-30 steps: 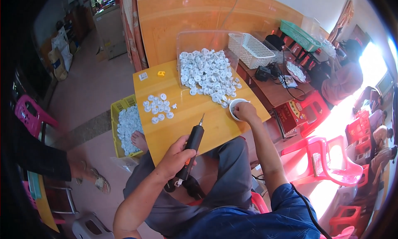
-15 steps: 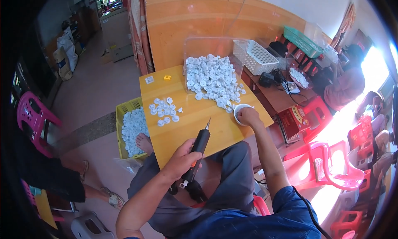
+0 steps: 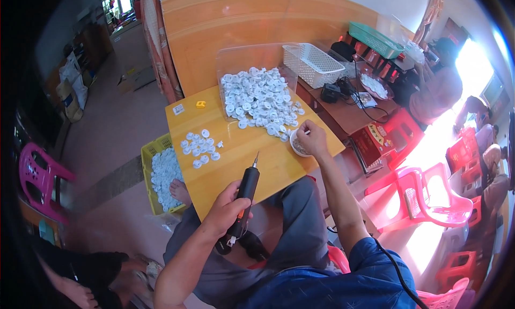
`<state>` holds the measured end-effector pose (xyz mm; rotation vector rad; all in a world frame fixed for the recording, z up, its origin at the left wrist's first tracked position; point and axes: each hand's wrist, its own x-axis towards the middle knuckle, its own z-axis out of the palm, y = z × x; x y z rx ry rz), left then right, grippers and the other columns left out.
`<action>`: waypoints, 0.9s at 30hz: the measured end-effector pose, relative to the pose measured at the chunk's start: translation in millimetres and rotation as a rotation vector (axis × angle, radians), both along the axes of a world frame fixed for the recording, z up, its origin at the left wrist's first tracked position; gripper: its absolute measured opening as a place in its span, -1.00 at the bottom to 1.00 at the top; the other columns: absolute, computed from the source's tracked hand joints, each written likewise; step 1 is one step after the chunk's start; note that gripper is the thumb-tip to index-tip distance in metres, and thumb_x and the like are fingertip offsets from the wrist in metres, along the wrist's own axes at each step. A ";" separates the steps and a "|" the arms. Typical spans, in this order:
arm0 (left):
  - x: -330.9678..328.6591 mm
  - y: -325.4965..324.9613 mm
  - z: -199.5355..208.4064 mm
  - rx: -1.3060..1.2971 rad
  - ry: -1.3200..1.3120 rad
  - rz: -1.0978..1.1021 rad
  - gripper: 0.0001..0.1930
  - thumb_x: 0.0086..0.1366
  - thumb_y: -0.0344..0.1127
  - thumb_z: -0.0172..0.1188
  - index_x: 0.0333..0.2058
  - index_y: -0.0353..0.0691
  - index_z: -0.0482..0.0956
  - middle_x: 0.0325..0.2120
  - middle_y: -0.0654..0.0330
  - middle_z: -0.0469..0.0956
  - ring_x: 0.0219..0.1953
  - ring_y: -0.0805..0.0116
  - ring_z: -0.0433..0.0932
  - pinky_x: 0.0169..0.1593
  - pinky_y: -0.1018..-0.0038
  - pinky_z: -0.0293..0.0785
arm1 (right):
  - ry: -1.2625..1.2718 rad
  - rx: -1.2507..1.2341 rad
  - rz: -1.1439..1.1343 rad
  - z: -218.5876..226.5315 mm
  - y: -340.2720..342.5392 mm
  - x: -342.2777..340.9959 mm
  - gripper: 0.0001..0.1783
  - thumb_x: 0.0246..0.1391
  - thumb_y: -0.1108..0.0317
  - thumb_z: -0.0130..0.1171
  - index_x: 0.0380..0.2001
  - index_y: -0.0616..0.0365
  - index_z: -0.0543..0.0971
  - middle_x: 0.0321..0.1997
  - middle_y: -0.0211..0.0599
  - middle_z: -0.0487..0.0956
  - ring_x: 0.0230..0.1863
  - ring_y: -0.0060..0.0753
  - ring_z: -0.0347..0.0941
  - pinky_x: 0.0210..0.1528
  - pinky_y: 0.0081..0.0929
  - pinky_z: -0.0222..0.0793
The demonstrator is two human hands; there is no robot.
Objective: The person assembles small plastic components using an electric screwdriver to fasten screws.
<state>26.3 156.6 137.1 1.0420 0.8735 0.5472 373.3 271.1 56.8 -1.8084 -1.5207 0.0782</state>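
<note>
My left hand (image 3: 222, 212) is wrapped round a black electric screwdriver (image 3: 248, 184), its thin bit pointing up and away over the near part of the yellow table (image 3: 279, 164). At the table's right side, my right hand (image 3: 315, 141) is over a small white cup (image 3: 293, 143) of tiny metal-coloured pieces. Its thumb and fingers are pinched just above the rim; anything between them is too small to make out. Beyond the cup, a heap of white round plastic parts (image 3: 255, 97) spills from a clear plastic box (image 3: 221, 68). A smaller group of these parts (image 3: 197, 147) lies on the left.
A yellow crate (image 3: 147, 167) of similar parts stands on the floor left of the table. A yellow plastic piece (image 3: 200, 104) lies at the back left. A white basket (image 3: 316, 68) sits on the brown side table (image 3: 343, 113). Pink chairs (image 3: 413, 196) stand right; people sit beyond.
My right hand has risen out of the cup to above its rim, fingers pinched. The left hand keeps its grip on the screwdriver. The view has shifted, and a person at lower left has moved.
</note>
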 end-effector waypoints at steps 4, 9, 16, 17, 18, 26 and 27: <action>2.0 -0.8 -1.2 -0.012 -0.013 0.005 -0.44 0.26 -0.39 0.08 0.24 -0.25 0.24 -0.24 0.11 0.54 -0.43 0.42 0.57 -0.41 0.47 0.57 | 0.735 0.024 0.295 3.4 -11.7 -31.7 -0.86 0.12 0.31 0.14 -0.43 0.14 0.51 -0.50 -0.41 0.56 -0.52 -0.62 0.48 -0.51 -0.62 0.39; 4.7 -1.6 -5.0 -0.022 -0.023 0.038 -0.47 0.27 -0.38 0.10 0.22 -0.25 0.25 -0.27 0.13 0.54 -0.46 0.45 0.55 -0.46 0.49 0.54 | 1.150 -0.064 0.491 -5.4 -28.6 -82.3 -0.85 0.24 0.25 0.06 -0.35 0.08 0.46 -0.42 -0.43 0.54 -0.63 -0.70 0.33 -0.63 -0.72 0.22; 2.2 -1.2 -4.0 -0.009 -0.014 0.009 -0.44 0.27 -0.40 0.07 0.26 -0.23 0.24 -0.21 0.11 0.55 -0.40 0.41 0.59 -0.37 0.47 0.59 | 1.798 -0.271 0.718 -29.8 -34.2 -134.6 -0.84 0.26 0.23 0.04 -0.35 0.05 0.45 -0.41 -0.41 0.51 -0.65 -0.69 0.30 -0.65 -0.74 0.20; 2.4 -0.7 -7.0 0.011 -0.017 0.000 -0.43 0.27 -0.40 0.07 0.26 -0.23 0.23 -0.21 0.11 0.55 -0.40 0.42 0.59 -0.37 0.47 0.59 | 1.835 -0.282 0.668 -29.7 -33.9 -136.0 -0.83 0.25 0.20 0.09 -0.34 0.04 0.46 -0.45 -0.46 0.47 -0.64 -0.69 0.26 -0.64 -0.72 0.15; 3.4 0.1 -13.5 0.022 -0.029 0.010 -0.43 0.27 -0.41 0.07 0.27 -0.23 0.23 -0.23 0.11 0.54 -0.41 0.42 0.58 -0.37 0.48 0.58 | 1.869 -0.297 0.617 -29.5 -33.9 -137.3 -0.81 0.23 0.18 0.13 -0.34 0.04 0.48 -0.49 -0.51 0.43 -0.64 -0.69 0.23 -0.64 -0.69 0.10; 2.1 -1.1 -10.4 0.055 -0.034 0.002 -0.48 0.27 -0.40 0.08 0.22 -0.27 0.28 -0.26 0.13 0.54 -0.44 0.47 0.56 -0.34 0.53 0.54 | 1.875 -0.276 0.791 -24.0 -27.9 -124.6 -0.82 0.30 0.24 0.13 -0.19 0.09 0.47 -0.27 -0.44 0.49 -0.56 -0.79 0.31 -0.59 -0.81 0.24; 2.5 -0.9 -11.6 0.061 -0.029 -0.003 -0.48 0.27 -0.39 0.08 0.21 -0.28 0.27 -0.26 0.12 0.54 -0.44 0.47 0.56 -0.34 0.53 0.54 | 1.852 -0.266 0.770 -23.5 -28.3 -123.8 -0.83 0.30 0.25 0.13 -0.18 0.10 0.47 -0.27 -0.45 0.49 -0.56 -0.80 0.30 -0.59 -0.82 0.25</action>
